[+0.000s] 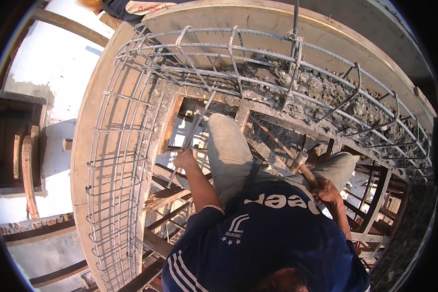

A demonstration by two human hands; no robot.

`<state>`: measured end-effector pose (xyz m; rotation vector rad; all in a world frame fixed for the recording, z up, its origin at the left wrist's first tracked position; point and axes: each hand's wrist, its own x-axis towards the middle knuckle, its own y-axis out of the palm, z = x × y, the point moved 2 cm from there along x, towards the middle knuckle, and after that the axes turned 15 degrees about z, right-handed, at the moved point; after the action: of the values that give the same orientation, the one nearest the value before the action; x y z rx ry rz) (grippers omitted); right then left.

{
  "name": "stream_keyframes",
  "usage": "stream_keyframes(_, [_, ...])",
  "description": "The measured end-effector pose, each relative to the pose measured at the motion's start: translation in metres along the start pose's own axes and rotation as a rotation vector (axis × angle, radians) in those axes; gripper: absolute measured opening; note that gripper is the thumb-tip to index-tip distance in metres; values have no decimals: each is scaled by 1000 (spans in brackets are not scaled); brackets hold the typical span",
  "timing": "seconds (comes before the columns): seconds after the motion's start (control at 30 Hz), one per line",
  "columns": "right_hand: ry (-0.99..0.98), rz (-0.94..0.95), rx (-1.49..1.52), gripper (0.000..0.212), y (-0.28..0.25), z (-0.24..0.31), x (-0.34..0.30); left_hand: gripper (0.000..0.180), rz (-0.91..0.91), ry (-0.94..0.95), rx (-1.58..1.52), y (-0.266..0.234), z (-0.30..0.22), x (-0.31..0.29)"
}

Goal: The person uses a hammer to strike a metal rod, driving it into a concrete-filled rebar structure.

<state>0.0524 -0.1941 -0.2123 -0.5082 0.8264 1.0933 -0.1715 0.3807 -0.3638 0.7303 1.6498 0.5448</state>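
My left hand (184,158) is closed round a long, thin steel bar (195,127). The bar's upper end reaches toward the corner of the rebar cage (236,53), beside a timber edge; whether it touches the cage I cannot tell. My right hand (327,191) grips the wooden handle of a hammer (300,162) near my bent knee. The hammer's blocky head points up and to the left, apart from the bar. Both legs are bent in grey trousers among the timbers.
Plywood formwork (100,121) lines the left and far sides, with rebar cages along it. Rough, grey concrete (321,87) lies under the far cage. Below me are timber props and gaps. At the top left, another person's dark clothing (119,9) shows by the formwork corner.
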Motion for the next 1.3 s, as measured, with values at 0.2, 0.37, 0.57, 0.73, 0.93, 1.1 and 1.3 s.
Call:
stream_keyframes(0.2, [77,-19,-44,15,7,13,-5,29,169,-48,279,-33,37,31])
stream_keyframes(0.37, [105,-38,-7,17,-1,0,-5,27,259,-168,412,10,38,-23])
stream_keyframes(0.57, [80,10,-47,25,1,3,0,33,85,14,289,7,-15,7])
stream_keyframes(0.73, [31,43,17,22,1,2,6,26,76,39,97,-9,11,45])
stream_keyframes(0.93, [76,34,17,18,0,8,-1,37,172,-55,316,47,34,-19])
stream_keyframes(1.1, [133,56,4,14,-2,0,6,41,61,-88,263,-2,3,-11])
stream_keyframes(1.3, [154,38,27,14,2,15,-4,45,224,-60,192,17,-7,-18])
